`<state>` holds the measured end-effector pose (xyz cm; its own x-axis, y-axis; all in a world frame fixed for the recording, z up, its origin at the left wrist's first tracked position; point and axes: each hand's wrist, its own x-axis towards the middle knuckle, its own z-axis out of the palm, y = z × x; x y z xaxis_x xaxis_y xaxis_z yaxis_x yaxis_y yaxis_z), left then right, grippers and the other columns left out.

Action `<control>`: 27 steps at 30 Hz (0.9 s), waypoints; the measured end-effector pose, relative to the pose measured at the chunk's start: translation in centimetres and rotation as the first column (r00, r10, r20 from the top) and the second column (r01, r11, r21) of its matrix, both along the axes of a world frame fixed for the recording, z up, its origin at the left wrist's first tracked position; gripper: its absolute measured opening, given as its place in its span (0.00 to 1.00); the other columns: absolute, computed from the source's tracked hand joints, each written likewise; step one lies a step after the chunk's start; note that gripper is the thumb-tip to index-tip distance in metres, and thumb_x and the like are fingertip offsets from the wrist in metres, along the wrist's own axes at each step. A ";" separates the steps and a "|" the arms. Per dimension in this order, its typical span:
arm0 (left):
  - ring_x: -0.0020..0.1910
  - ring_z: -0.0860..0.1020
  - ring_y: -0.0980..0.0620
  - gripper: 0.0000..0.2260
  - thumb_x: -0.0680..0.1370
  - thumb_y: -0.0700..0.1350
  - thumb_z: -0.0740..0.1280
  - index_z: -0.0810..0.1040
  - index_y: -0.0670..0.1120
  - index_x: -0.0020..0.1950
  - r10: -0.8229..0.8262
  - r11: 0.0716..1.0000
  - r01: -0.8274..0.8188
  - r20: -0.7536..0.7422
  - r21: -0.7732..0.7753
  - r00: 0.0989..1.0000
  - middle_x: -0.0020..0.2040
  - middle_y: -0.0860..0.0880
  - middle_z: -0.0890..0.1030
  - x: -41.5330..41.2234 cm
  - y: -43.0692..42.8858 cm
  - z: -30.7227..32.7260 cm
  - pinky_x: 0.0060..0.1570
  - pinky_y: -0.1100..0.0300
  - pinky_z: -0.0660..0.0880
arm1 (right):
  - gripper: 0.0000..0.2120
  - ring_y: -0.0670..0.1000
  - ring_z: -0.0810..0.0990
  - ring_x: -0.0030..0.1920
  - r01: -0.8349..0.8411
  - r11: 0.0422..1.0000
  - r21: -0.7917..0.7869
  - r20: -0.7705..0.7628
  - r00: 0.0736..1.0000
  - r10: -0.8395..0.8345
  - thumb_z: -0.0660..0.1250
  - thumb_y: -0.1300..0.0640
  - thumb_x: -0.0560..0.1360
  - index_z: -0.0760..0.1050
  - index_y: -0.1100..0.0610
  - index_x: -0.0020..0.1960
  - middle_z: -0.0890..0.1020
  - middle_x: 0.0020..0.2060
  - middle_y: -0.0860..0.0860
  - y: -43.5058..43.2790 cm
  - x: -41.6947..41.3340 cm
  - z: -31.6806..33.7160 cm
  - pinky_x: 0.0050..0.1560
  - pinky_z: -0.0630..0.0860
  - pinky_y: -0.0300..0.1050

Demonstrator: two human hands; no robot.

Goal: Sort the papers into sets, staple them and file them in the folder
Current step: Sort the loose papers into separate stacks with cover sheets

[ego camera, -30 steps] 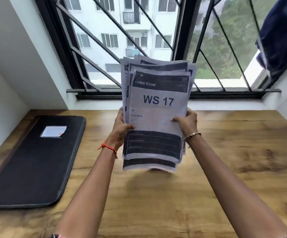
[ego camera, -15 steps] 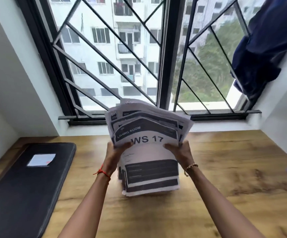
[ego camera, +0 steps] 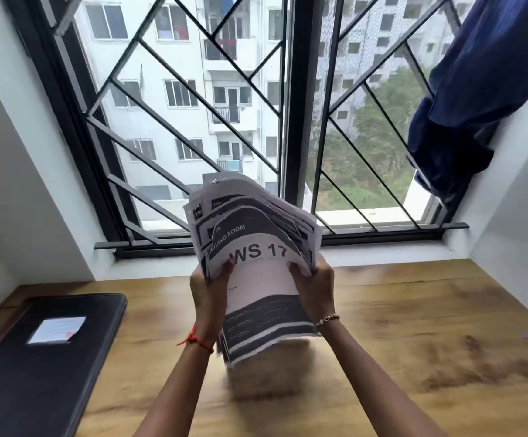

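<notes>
Desk [ego camera: 414, 326] underlies everything; black folder [ego camera: 51, 389] lies closed well left of the left hand [ego camera: 207, 294]. Papers [ego camera: 256, 310] stand upright between it and the right hand [ego camera: 316, 288] — each hand curled round a side edge, probably squaring the stack before sorting.

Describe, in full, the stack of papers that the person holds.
The stack of papers is a thick, uneven bundle of white printed sheets with dark bands; the front sheet reads "LIVING ROOM" and "WS 17". It is held roughly upright over the wooden table, top edges fanned and curled. The left hand grips its left edge, the right hand its right edge. Its lower edge is blurred.
</notes>
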<state>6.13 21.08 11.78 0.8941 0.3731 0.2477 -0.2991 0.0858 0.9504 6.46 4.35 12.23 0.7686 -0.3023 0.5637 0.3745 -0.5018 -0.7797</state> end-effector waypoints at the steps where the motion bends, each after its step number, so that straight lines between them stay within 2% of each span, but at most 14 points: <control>1: 0.48 0.81 0.43 0.06 0.73 0.43 0.72 0.79 0.52 0.47 0.020 1.000 -0.020 0.015 0.017 1.000 0.45 0.51 0.83 0.2 -0.3 0.2 0.46 0.46 0.79 | 0.05 0.52 0.74 0.30 0.019 1.000 -0.014 0.047 0.999 -0.018 0.70 0.69 0.69 0.75 0.69 0.41 0.76 0.33 0.53 0.2 0.1 0.2 0.27 0.66 0.24; 2: 0.48 0.80 0.43 0.06 0.73 0.45 0.71 0.79 0.52 0.48 0.030 0.999 -0.032 0.040 0.037 0.999 0.45 0.51 0.83 0.1 -0.7 0.5 0.45 0.46 0.79 | 0.05 0.53 0.74 0.30 0.029 0.999 -0.029 0.079 0.997 -0.027 0.69 0.68 0.69 0.74 0.68 0.41 0.77 0.32 0.54 0.3 0.2 0.2 0.28 0.67 0.26; 3: 0.48 0.80 0.44 0.07 0.72 0.46 0.71 0.79 0.52 0.49 0.037 0.997 -0.040 0.060 0.063 0.998 0.46 0.52 0.82 0.2 -0.8 0.5 0.45 0.48 0.79 | 0.05 0.55 0.76 0.29 0.031 0.999 -0.045 0.102 0.994 -0.026 0.69 0.66 0.69 0.74 0.68 0.41 0.78 0.32 0.56 0.4 0.3 0.0 0.28 0.71 0.32; 6: 0.49 0.80 0.47 0.12 0.74 0.41 0.71 0.76 0.48 0.56 0.004 0.992 -0.014 0.079 0.124 0.997 0.49 0.50 0.82 -0.3 -0.8 -0.4 0.46 0.52 0.79 | 0.08 0.57 0.79 0.31 0.044 0.996 -0.073 0.100 0.994 -0.036 0.67 0.65 0.66 0.75 0.69 0.43 0.80 0.33 0.61 0.0 0.2 -1.7 0.29 0.76 0.42; 8: 0.48 0.80 0.48 0.13 0.73 0.38 0.71 0.75 0.46 0.55 0.001 0.990 -0.005 0.025 0.142 1.000 0.47 0.51 0.81 -0.8 -0.6 -1.8 0.46 0.56 0.79 | 0.10 0.55 0.78 0.34 0.041 0.999 -0.033 0.038 0.999 -0.039 0.69 0.65 0.66 0.75 0.69 0.46 0.81 0.36 0.59 -0.4 -0.1 -3.1 0.33 0.74 0.39; 10: 0.48 0.80 0.47 0.13 0.72 0.36 0.72 0.76 0.45 0.54 0.007 0.989 -0.001 -0.045 0.145 0.999 0.46 0.52 0.81 -1.2 -0.4 -3.3 0.45 0.59 0.79 | 0.12 0.53 0.79 0.36 0.007 1.000 0.003 -0.032 0.999 -0.007 0.72 0.67 0.66 0.76 0.69 0.48 0.81 0.38 0.55 -0.5 -0.5 -4.0 0.32 0.73 0.32; 12: 0.48 0.80 0.47 0.13 0.71 0.34 0.72 0.77 0.47 0.51 -0.012 0.994 0.023 -0.102 0.106 0.995 0.46 0.52 0.82 -1.2 -0.1 -4.5 0.45 0.55 0.79 | 0.09 0.50 0.78 0.35 -0.023 1.000 0.004 -0.090 0.996 0.023 0.72 0.67 0.67 0.76 0.70 0.45 0.80 0.36 0.53 -0.5 -0.4 -4.6 0.29 0.69 0.24; 14: 0.48 0.81 0.45 0.13 0.71 0.34 0.72 0.78 0.49 0.49 -0.019 0.996 0.033 -0.164 0.083 0.986 0.45 0.50 0.82 -1.0 0.2 -5.4 0.46 0.51 0.79 | 0.08 0.51 0.77 0.32 -0.036 0.999 0.020 -0.167 0.985 0.039 0.73 0.65 0.68 0.77 0.69 0.41 0.78 0.32 0.53 -0.5 -0.2 -5.0 0.27 0.68 0.27; 16: 0.48 0.81 0.44 0.12 0.70 0.34 0.72 0.78 0.50 0.47 -0.037 0.997 0.050 -0.219 0.053 0.975 0.45 0.49 0.83 -0.8 0.5 -5.9 0.48 0.48 0.79 | 0.11 0.56 0.78 0.31 -0.037 0.998 0.052 -0.237 0.970 0.049 0.73 0.62 0.68 0.76 0.69 0.39 0.79 0.30 0.57 -0.9 0.2 -5.7 0.29 0.73 0.43; 18: 0.47 0.81 0.45 0.10 0.70 0.35 0.73 0.79 0.49 0.45 -0.064 0.997 0.073 -0.252 0.026 0.966 0.45 0.48 0.83 -0.7 0.6 -5.9 0.49 0.43 0.79 | 0.17 0.62 0.78 0.32 -0.043 0.994 0.102 -0.278 0.958 0.070 0.74 0.55 0.67 0.76 0.70 0.38 0.80 0.31 0.62 -1.3 0.2 -6.4 0.30 0.74 0.52; 20: 0.46 0.81 0.45 0.10 0.70 0.35 0.73 0.80 0.48 0.46 -0.079 0.996 0.087 -0.253 0.020 0.964 0.45 0.46 0.83 -0.6 0.7 -5.4 0.49 0.43 0.79 | 0.28 0.64 0.77 0.32 -0.068 0.987 0.144 -0.289 0.951 0.107 0.73 0.42 0.63 0.76 0.69 0.37 0.79 0.31 0.63 -1.5 0.4 -6.6 0.29 0.74 0.55; 22: 0.46 0.82 0.45 0.09 0.70 0.35 0.73 0.79 0.47 0.46 -0.098 0.994 0.107 -0.236 0.028 0.967 0.45 0.46 0.83 -0.3 0.9 -4.7 0.49 0.44 0.79 | 0.34 0.55 0.73 0.29 -0.079 0.977 0.197 -0.293 0.946 0.136 0.70 0.35 0.59 0.77 0.69 0.36 0.78 0.29 0.59 -1.5 0.6 -6.1 0.28 0.74 0.55; 24: 0.42 0.82 0.50 0.10 0.70 0.34 0.72 0.79 0.47 0.46 -0.125 0.991 0.133 -0.214 0.027 0.969 0.43 0.48 0.84 -0.1 0.9 -3.8 0.46 0.48 0.80 | 0.31 0.49 0.74 0.31 -0.072 0.968 0.242 -0.261 0.956 0.136 0.69 0.37 0.59 0.78 0.68 0.36 0.79 0.28 0.60 -1.5 0.5 -4.8 0.27 0.74 0.53; 27: 0.37 0.82 0.58 0.12 0.70 0.31 0.71 0.79 0.47 0.46 -0.160 0.985 0.167 -0.176 0.028 0.971 0.38 0.52 0.84 0.1 1.1 -2.7 0.40 0.58 0.81 | 0.13 0.54 0.80 0.34 -0.092 0.961 0.260 -0.226 0.962 0.153 0.76 0.52 0.65 0.79 0.61 0.37 0.82 0.33 0.61 -1.8 0.4 -3.5 0.31 0.78 0.55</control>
